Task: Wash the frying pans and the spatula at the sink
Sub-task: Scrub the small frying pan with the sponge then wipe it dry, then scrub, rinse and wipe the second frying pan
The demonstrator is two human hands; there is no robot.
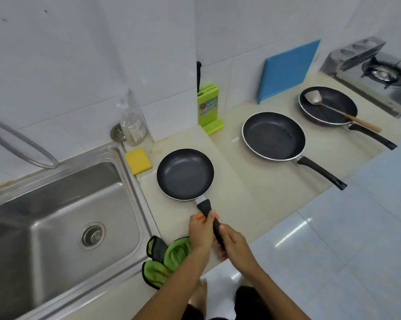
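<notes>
Already both hands, left hand (200,229) and right hand (233,244), have fingers wrapped round the small frying pan (185,174) handle; stiff, light-looking, best carried there.

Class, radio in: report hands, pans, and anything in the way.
Left hand and right hand grip handle of small frying pan. Pan beside sink. Green cloth under left wrist.
</notes>
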